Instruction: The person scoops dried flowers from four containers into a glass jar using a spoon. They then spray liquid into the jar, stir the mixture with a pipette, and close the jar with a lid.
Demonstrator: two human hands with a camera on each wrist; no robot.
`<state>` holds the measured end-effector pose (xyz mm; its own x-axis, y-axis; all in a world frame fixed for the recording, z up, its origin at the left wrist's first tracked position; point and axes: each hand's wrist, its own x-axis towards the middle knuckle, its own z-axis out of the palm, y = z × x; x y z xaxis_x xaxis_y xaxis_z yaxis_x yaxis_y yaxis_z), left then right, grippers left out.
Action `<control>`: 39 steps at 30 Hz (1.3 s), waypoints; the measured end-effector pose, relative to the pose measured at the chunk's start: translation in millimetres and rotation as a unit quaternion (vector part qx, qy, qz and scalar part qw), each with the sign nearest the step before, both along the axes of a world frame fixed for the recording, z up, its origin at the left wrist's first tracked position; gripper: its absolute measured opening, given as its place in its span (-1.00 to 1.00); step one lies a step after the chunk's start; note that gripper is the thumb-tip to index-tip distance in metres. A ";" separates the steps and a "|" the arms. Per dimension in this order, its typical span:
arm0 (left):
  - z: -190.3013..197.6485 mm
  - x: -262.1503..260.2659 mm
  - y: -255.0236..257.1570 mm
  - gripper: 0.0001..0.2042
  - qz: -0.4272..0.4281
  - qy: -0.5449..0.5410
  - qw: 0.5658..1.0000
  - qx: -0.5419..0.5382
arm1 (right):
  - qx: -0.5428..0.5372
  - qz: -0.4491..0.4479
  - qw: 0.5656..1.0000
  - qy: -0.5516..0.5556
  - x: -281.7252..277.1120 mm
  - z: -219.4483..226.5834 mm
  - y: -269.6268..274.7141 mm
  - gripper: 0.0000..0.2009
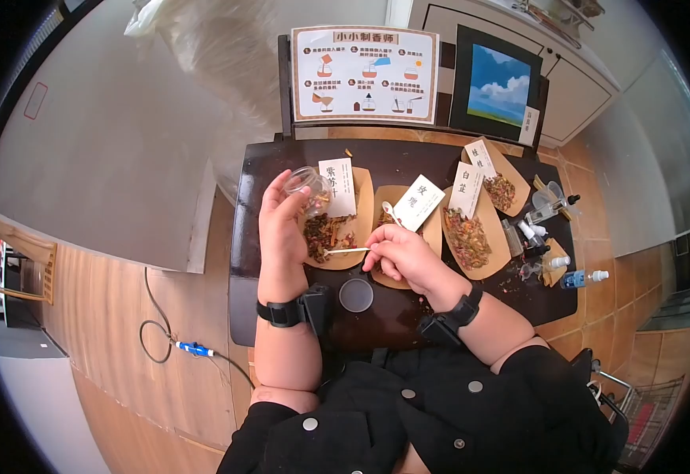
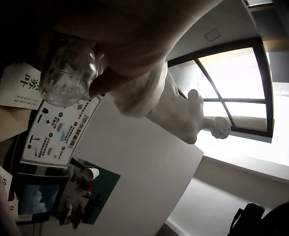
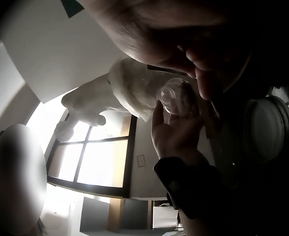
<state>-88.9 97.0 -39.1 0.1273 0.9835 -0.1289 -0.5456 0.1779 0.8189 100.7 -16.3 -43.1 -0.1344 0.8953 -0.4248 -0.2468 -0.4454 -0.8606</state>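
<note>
In the head view the left hand (image 1: 283, 225) grips a clear glass jar (image 1: 310, 192), tilted, with some dried bits inside. The right hand (image 1: 405, 254) pinches a thin light-coloured stick or spoon handle (image 1: 348, 250), whose far end lies in dark dried herbs (image 1: 323, 237) on a kraft paper tray (image 1: 365, 193). A round lid (image 1: 356, 295) rests on the dark table between the forearms. The left wrist view shows the jar (image 2: 69, 73) in the left fingers; the right wrist view has the jar (image 3: 176, 96) held beyond the right hand (image 3: 183, 34).
More paper trays hold dried petals (image 1: 469, 237), with name cards (image 1: 418, 202) and a white spoon (image 1: 390, 212). Small bottles (image 1: 573, 280) and droppers crowd the table's right side. An instruction board (image 1: 365, 75) and a sky picture (image 1: 499, 83) stand at the back.
</note>
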 end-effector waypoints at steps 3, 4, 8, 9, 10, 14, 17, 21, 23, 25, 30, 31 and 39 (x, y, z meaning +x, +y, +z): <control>5.5 2.0 -2.2 -0.50 0.007 0.017 1.000 -0.003 | -0.013 -0.009 1.000 0.016 -0.3 -3.7 1.6 -0.89; 4.8 2.2 -2.0 -0.50 0.007 0.017 1.000 -0.003 | -0.013 -0.009 1.000 0.016 -0.4 -4.0 1.6 -0.89; 3.8 2.9 -1.6 -0.50 0.005 0.013 1.000 -0.001 | -0.024 -0.013 0.999 0.030 -0.7 -3.9 2.5 -0.89; 4.0 3.0 -1.8 -0.50 0.004 0.010 1.000 0.000 | -0.029 -0.014 0.999 0.034 -0.7 -3.7 2.8 -0.89; 3.9 3.1 -1.8 -0.50 0.004 0.010 1.000 0.000 | -0.029 -0.015 0.999 0.034 -0.4 -4.1 3.0 -0.89; 4.7 3.6 -2.3 -0.51 0.003 0.020 1.000 0.003 | -0.033 -0.021 0.998 0.052 0.9 -6.2 3.3 -0.89; 5.0 3.2 -2.4 -0.50 0.004 0.023 1.000 0.004 | -0.033 -0.027 0.997 0.069 3.1 -6.5 3.0 -0.89; 7.3 3.8 -3.2 -0.49 0.011 0.015 1.000 0.000 | -0.021 -0.050 0.994 0.090 7.1 -2.8 3.4 -0.90; 8.5 4.0 -3.4 -0.48 0.025 0.035 0.999 0.011 | -0.003 -0.058 0.994 0.095 12.1 1.1 3.5 -0.90; 10.3 4.1 -4.5 -0.47 0.040 0.054 0.997 0.023 | 0.029 -0.078 0.992 0.098 18.8 11.8 2.9 -0.90; 14.0 7.5 -10.0 -0.47 0.028 0.114 0.989 0.093 | 0.106 -0.134 0.983 0.074 43.5 40.4 4.4 -0.89; 16.1 8.4 -11.6 -0.47 0.028 0.113 0.989 0.094 | 0.152 -0.152 0.974 0.064 44.9 45.5 4.4 -0.89; 23.9 12.9 -21.8 -0.39 -0.173 0.064 0.973 0.137 | 0.358 -0.087 0.876 -0.311 22.3 74.7 -12.1 -0.87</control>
